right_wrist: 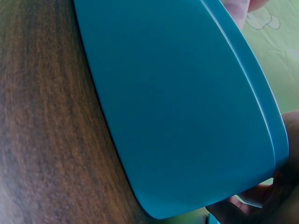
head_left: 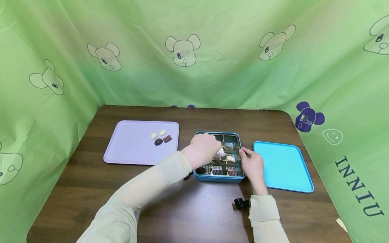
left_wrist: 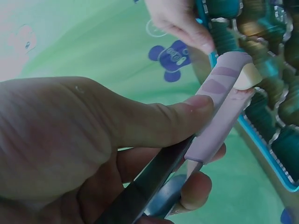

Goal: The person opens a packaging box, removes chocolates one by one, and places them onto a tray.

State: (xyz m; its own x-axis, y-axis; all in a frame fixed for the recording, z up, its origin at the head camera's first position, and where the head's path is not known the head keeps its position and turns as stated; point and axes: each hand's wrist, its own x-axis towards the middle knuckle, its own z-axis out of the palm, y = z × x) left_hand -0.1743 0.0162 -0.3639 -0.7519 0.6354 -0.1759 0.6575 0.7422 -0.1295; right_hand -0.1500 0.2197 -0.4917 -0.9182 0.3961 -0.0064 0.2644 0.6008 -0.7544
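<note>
My left hand [head_left: 202,150] reaches over the blue box [head_left: 218,180] and grips metal tongs with pale purple tips [left_wrist: 212,126]. Between those tips sits a cream-white chocolate [left_wrist: 248,77], overlapping the box's compartments in the left wrist view. A gold divided insert lines the box; dark chocolate pieces [head_left: 217,170] lie in its near row and a white one [head_left: 230,157] in the middle row. At the box's right side my right hand [head_left: 253,165] holds the rim with thumb and fingers. The box's side wall [right_wrist: 182,112] fills much of the right wrist view.
Left of the box lies a lilac tray [head_left: 127,145], bearing white chocolates [head_left: 154,136], a dark oval chocolate [head_left: 158,142] and a brown square chocolate [head_left: 167,138]. A bright blue lid-like tray [head_left: 285,168] lies to the right. Green printed cloth [head_left: 212,84] surrounds the wooden table [head_left: 194,216].
</note>
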